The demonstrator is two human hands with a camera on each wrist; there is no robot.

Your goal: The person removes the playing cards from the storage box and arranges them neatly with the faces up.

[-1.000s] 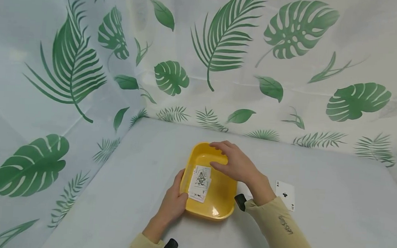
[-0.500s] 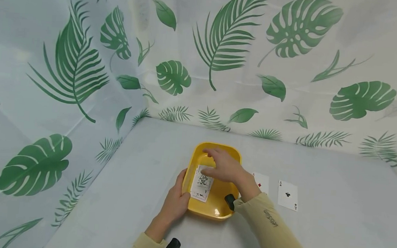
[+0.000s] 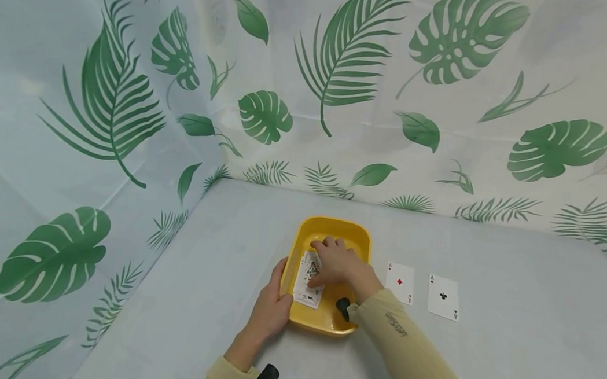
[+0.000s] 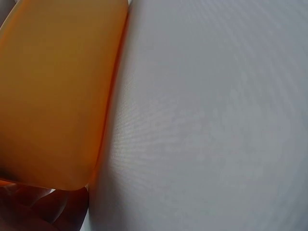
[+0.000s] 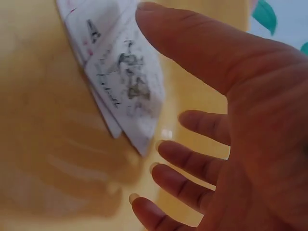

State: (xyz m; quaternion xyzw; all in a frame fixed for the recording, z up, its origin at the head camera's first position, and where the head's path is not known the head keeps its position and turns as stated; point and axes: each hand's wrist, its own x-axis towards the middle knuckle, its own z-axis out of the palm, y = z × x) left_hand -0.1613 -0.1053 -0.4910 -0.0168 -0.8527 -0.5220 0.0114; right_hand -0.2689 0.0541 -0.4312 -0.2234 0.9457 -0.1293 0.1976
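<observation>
A yellow plastic tray (image 3: 321,321) stands tilted on the table, and my left hand (image 3: 269,310) grips its left side near the front corner. In the left wrist view, fingers (image 4: 72,207) lie at the tray's end. Several playing cards (image 3: 304,297) lie overlapping along the tray's left side, a joker (image 5: 132,91) on top. My right hand (image 3: 336,265) reaches inside over these cards with fingers spread and nothing held. Its thumb overlaps the joker in the right wrist view; the other fingers hang over the tray's bare floor.
To the right of the tray, an ace of diamonds (image 3: 400,283) and an ace of clubs (image 3: 443,297) lie face up on the white table (image 3: 524,342). Leaf-printed cloth walls (image 3: 337,157) rise at the back and left.
My right hand has moved from the tray's far right rim down and inward over the cards, uncovering the ace of diamonds. The left hand keeps its grip on the tray.
</observation>
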